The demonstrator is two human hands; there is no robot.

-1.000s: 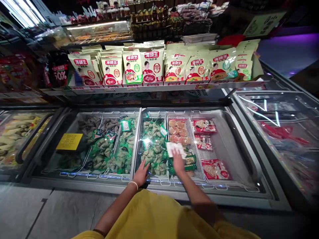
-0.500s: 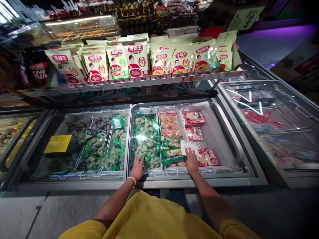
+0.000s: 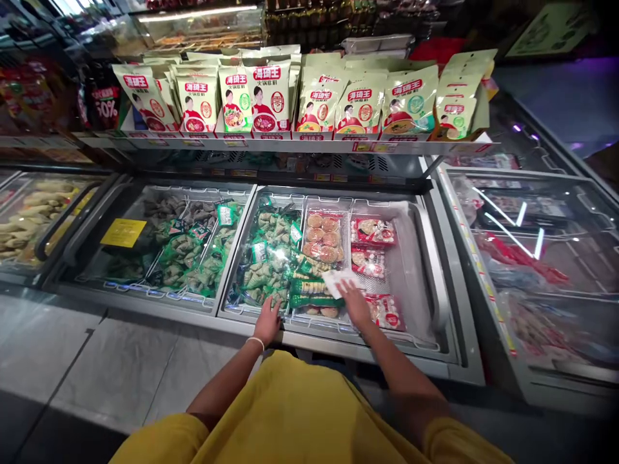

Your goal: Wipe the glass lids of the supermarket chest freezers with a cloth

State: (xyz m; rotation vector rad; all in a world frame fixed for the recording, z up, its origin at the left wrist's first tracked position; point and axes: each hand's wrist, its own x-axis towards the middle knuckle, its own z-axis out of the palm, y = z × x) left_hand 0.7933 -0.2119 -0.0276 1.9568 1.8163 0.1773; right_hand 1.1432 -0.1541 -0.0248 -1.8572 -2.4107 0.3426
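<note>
My right hand (image 3: 354, 303) lies flat on a white cloth (image 3: 340, 281) pressed to the glass lid (image 3: 411, 258) of a chest freezer, its fingers spread. My left hand (image 3: 269, 320) rests open on the same lid near the front edge, over green packs of wrapped dumplings (image 3: 264, 261). Under the glass by the cloth lie green-labelled packs (image 3: 312, 293) and red packs (image 3: 372, 232) of frozen food.
A shelf (image 3: 290, 143) above the freezer holds several pale hot-pot seasoning bags (image 3: 271, 96). Another glass-topped freezer (image 3: 532, 258) stands to the right and one (image 3: 39, 219) to the left. A yellow label (image 3: 123, 232) sits on the left lid. Grey floor tiles (image 3: 97, 374) lie below.
My right hand slid the cloth from mid-lid to the right, then back left and nearer the front. The left hand stayed at the front edge. The view shifted.
</note>
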